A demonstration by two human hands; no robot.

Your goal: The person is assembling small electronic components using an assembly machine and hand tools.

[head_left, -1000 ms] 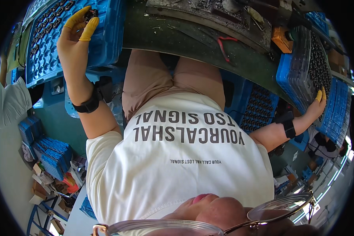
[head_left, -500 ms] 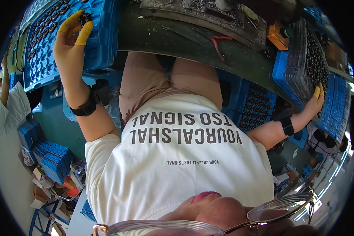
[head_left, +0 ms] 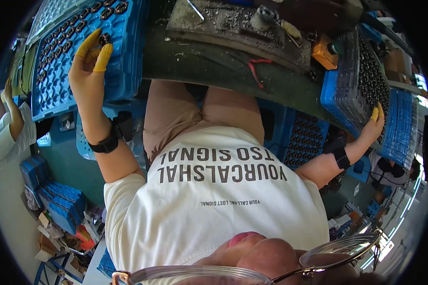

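My left hand, with yellow finger covers on thumb and fingers, is over a blue moulded tray at the far left. A small dark, round coil-like part is pinched between its fingertips. Rows of similar parts sit in that tray's pockets; pockets nearer me are bare. At the right, my right hand, also with yellow finger covers, has its fingertips together at the near end of a tray filled with dark parts. Whatever is between those fingertips is too small to make out.
Red-handled pliers lie on the dark green bench. Beyond them is a grimy metal plate bearing scraps, with an orange block beside it. Blue trays are stacked at right. Another person's hands show far left.
The whole view has shifted, so the bench sits slightly lower. My left hand keeps the dark part over the tray; my right stays at its tray. The other person's hands have moved.
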